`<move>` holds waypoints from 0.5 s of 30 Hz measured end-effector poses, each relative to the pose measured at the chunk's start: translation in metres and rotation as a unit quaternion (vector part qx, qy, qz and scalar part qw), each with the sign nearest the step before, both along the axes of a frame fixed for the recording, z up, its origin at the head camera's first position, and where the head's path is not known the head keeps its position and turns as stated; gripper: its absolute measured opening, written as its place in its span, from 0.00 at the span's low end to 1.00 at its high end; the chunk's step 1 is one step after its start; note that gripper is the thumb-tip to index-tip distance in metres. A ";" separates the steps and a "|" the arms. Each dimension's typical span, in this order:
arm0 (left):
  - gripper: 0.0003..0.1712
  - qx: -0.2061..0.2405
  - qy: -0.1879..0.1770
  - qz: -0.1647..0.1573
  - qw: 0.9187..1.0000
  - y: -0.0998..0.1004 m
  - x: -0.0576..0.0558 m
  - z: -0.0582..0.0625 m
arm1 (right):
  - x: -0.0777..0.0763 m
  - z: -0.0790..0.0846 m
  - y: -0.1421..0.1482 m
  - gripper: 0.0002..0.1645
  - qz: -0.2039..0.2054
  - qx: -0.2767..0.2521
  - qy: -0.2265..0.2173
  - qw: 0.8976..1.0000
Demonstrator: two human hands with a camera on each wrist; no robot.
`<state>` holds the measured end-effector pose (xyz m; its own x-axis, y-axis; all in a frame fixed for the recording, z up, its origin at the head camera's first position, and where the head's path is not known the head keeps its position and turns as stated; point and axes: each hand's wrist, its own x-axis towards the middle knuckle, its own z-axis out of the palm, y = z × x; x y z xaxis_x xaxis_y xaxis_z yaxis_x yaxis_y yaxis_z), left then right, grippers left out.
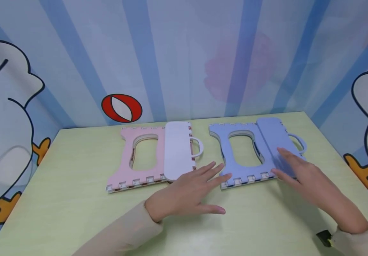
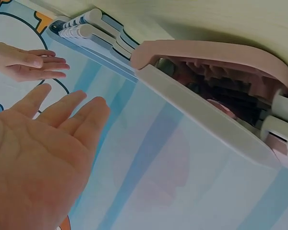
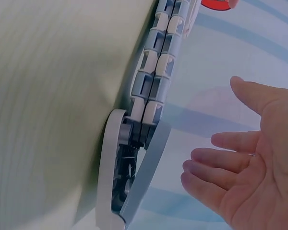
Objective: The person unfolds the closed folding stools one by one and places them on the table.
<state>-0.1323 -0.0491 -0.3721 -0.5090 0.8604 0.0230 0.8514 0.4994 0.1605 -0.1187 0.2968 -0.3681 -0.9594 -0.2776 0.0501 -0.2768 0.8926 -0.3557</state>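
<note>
Two folding stools lie folded flat on the table, side by side. On the left is a pink one (image 1: 143, 173) with a white panel (image 1: 179, 153) and a small loop handle (image 1: 198, 147). The blue one (image 1: 240, 169) has a blue panel (image 1: 268, 138) and its own loop handle (image 1: 300, 142). My left hand (image 1: 187, 192) hovers near the front gap between the stools, fingers spread and holding nothing. Over the blue stool's front right part reaches my right hand (image 1: 312, 181), fingers extended. In the right wrist view, that hand (image 3: 254, 163) is apart from the hinged edge (image 3: 153, 91).
The pale green table (image 1: 75, 213) ends at a back wall (image 1: 184, 71) with blue stripes and a red ball picture (image 1: 121, 108). Cartoon-printed walls stand on both sides. A small dark object (image 1: 325, 237) is at the right sleeve's cuff.
</note>
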 end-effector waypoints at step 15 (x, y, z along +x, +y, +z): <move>0.47 -0.029 0.024 -0.020 0.999 0.023 -0.012 -0.006 | -0.017 -0.007 0.027 0.35 -0.034 0.008 0.070 0.997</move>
<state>-0.1438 -0.0261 -0.3778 -0.4745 0.8803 -0.0031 0.8765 0.4728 0.0907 -0.1352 0.3239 -0.3753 -0.9599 -0.2149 0.1802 -0.2621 0.9161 -0.3035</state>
